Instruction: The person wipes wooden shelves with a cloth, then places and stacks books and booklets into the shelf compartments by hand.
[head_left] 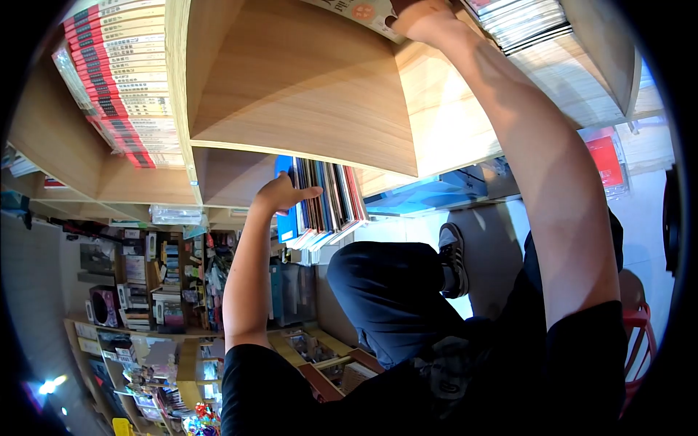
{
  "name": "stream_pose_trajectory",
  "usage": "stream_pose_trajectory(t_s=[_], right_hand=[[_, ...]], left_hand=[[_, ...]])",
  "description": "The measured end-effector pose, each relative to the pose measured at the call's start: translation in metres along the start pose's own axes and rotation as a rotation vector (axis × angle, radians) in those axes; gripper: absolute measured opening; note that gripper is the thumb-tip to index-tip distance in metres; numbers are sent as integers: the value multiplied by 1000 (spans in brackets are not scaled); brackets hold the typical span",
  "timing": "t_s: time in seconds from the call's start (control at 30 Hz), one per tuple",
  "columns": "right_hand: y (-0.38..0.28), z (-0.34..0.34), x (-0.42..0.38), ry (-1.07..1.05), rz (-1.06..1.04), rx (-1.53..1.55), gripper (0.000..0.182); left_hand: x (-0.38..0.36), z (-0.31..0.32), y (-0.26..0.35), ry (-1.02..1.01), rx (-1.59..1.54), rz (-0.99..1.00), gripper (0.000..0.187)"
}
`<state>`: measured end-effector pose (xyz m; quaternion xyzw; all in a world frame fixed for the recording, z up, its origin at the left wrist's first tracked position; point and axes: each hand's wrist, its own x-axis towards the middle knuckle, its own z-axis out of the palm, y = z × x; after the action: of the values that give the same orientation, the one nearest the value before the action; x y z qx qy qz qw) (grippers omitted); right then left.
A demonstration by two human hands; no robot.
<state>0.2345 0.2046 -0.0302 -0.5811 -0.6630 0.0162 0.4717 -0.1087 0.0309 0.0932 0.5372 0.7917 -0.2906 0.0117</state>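
Observation:
My left hand (pixel 282 193) is closed on a stack of thin books (pixel 327 196) at the edge of a lower shelf compartment. Its thumb lies across the book edges, and the outermost book has a blue cover (pixel 289 227). At the top edge of the view, my right hand (pixel 425 20) reaches into the shelf beside a pale book (pixel 367 16) with printed characters and an orange mark. Most of its fingers are cut off or hidden, so I cannot see whether it grips the book.
A wooden shelf (pixel 302 87) spans the upper view. Red-and-white books (pixel 120 80) fill the left compartment, and wrapped books (pixel 523 22) stand at upper right. My bent knee (pixel 382 272) is below the stack. A red chair (pixel 640 334) stands at right; crowded shelves (pixel 156 276) are at lower left.

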Motion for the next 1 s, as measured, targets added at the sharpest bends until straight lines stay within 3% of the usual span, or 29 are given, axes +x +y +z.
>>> stream_pose_trajectory(t_s=[0.37,0.47,0.53,0.67,0.8,1.0], right_hand=[[3,-16,0,1,28,-25,78],[0,-21,-1,-9,40,-36,78],[-1,-20,-1,-8,24,-34,78],[0,-3,1,68,-26,-7,78],[-2,-18,-2,-17,13,12,78],[7,-23,-4,-56,70,-51,80]], left_hand=[[-7,-7,-4,-11,-101,18,97],[-6,-3,3,-76,64,-58,82],[-5,15,0,240,211,-97,81],[-16,28,12,305,237,-161,88],[-14,22,-9,174,341,-23,95],[-37,42,0,408,373,-78,69]])
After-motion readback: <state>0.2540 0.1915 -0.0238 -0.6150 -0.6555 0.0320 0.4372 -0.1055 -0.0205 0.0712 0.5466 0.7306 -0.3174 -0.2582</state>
